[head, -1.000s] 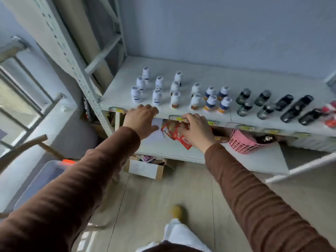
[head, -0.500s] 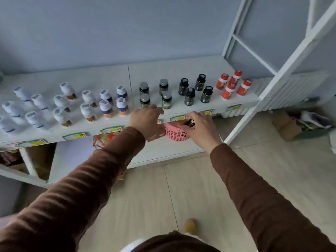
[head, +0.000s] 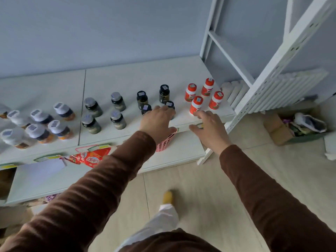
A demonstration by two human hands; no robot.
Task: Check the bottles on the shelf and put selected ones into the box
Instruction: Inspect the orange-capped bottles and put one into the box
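Note:
Rows of bottles stand on the white shelf point(head: 145, 77): white-capped ones point(head: 38, 132) at the left, grey-capped jars point(head: 118, 120) in the middle, black bottles point(head: 164, 93) and red bottles point(head: 196, 104) at the right. My left hand point(head: 157, 121) reaches over the shelf's front edge, fingers extended by two front black bottles, hiding part of them. My right hand point(head: 209, 128) hovers with relaxed fingers just before the front red bottle. Neither hand holds anything. A pink basket point(head: 164, 144) on the lower shelf shows under my left wrist.
A red snack packet point(head: 90, 158) and a white sheet point(head: 40, 170) lie on the lower shelf. The white shelf upright point(head: 272, 73) rises at the right. A cardboard box of clutter point(head: 294, 128) sits on the floor beyond it. My foot point(head: 167, 197) is on the wooden floor.
The view has swung right along the shelf. Both hands rose from the lower shelf and pink basket to the upper shelf edge, by the black and red bottles.

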